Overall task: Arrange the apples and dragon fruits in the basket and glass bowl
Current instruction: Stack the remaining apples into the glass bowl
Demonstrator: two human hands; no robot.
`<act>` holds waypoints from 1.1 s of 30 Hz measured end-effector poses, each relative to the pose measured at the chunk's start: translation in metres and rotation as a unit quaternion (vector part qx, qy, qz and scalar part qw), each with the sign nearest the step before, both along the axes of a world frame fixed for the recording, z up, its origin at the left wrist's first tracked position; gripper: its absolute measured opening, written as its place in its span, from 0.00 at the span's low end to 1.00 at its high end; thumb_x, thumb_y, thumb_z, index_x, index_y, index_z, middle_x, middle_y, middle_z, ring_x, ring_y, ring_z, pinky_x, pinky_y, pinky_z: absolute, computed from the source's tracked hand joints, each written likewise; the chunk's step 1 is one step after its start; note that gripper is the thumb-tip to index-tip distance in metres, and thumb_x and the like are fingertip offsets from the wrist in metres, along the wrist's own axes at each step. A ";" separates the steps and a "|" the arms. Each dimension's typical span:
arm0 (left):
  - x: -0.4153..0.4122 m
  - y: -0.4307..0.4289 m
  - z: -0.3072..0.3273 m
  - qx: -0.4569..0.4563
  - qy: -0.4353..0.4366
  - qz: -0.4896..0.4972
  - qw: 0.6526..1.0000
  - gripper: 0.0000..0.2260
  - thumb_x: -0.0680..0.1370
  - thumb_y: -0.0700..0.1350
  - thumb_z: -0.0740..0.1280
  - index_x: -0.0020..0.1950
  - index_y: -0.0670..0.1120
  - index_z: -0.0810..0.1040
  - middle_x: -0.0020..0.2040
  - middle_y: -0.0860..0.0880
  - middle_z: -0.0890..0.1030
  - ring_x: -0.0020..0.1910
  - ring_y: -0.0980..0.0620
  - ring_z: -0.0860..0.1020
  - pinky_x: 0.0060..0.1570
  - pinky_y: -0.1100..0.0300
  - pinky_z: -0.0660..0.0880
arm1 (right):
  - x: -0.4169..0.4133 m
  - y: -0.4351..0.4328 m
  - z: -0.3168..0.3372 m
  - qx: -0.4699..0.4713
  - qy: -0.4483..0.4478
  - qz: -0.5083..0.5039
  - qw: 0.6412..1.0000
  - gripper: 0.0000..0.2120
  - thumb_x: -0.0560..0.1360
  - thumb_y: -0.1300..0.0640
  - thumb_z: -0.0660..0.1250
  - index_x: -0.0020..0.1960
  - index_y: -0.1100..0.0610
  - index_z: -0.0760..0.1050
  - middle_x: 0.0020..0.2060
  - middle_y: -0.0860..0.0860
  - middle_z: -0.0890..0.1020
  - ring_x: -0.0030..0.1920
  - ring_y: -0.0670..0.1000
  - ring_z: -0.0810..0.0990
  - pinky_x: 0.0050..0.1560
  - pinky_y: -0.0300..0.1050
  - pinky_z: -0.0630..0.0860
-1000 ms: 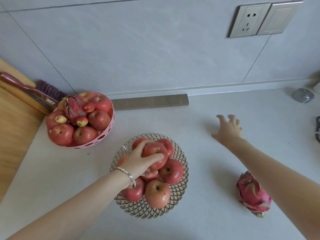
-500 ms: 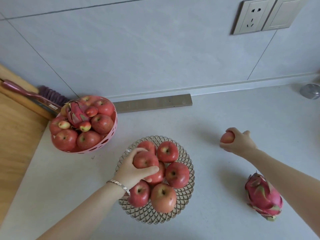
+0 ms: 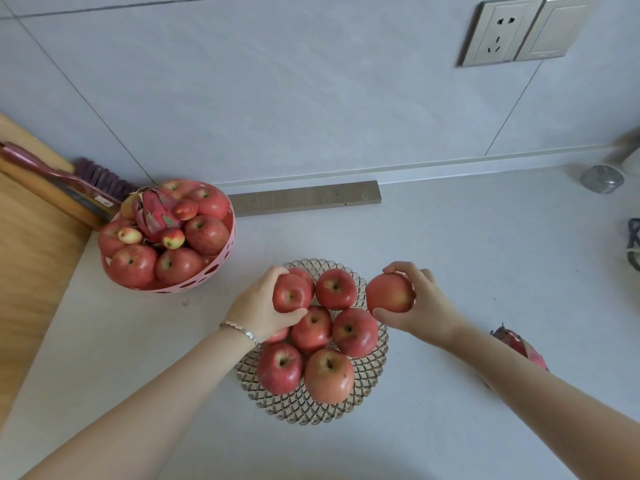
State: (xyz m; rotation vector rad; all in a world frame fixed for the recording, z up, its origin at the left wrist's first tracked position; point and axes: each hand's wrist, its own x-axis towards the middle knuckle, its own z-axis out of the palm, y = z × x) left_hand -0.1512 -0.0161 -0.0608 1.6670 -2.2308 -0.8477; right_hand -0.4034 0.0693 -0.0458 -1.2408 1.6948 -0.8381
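A glass bowl (image 3: 367, 389) with a diamond pattern sits at the centre of the counter, holding several red apples. My left hand (image 3: 258, 306) grips one red apple (image 3: 292, 293) at the bowl's left rim, on top of the pile. My right hand (image 3: 424, 308) holds another apple (image 3: 389, 292), paler orange-red, at the bowl's right rim. A pink basket (image 3: 194, 289) at the left holds several apples, small fruits and a dragon fruit (image 3: 154, 214). A second dragon fruit (image 3: 517, 344) lies on the counter at the right, mostly hidden behind my right forearm.
A wooden board (image 3: 31, 258) with a knife (image 3: 52, 176) and a purple brush (image 3: 100, 174) lies at the left. A grey strip (image 3: 304, 198) rests against the wall. A small metal object (image 3: 602, 179) and a dark cable (image 3: 633, 247) sit at the far right. A wall socket (image 3: 500, 31) is above.
My right hand picked up an apple from the counter and carried it left to the bowl's right rim. My left hand kept its apple and shifted slightly over the bowl's left side.
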 end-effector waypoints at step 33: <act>0.008 -0.003 -0.001 0.078 0.098 -0.030 0.992 0.29 0.68 0.47 0.74 0.66 0.58 0.67 0.59 0.49 0.66 0.56 0.51 0.71 0.58 0.61 0.66 | 0.140 0.020 -0.047 -0.041 0.017 0.053 0.998 0.36 0.59 0.47 0.77 0.63 0.47 0.65 0.57 0.42 0.67 0.59 0.43 0.68 0.61 0.40 0.70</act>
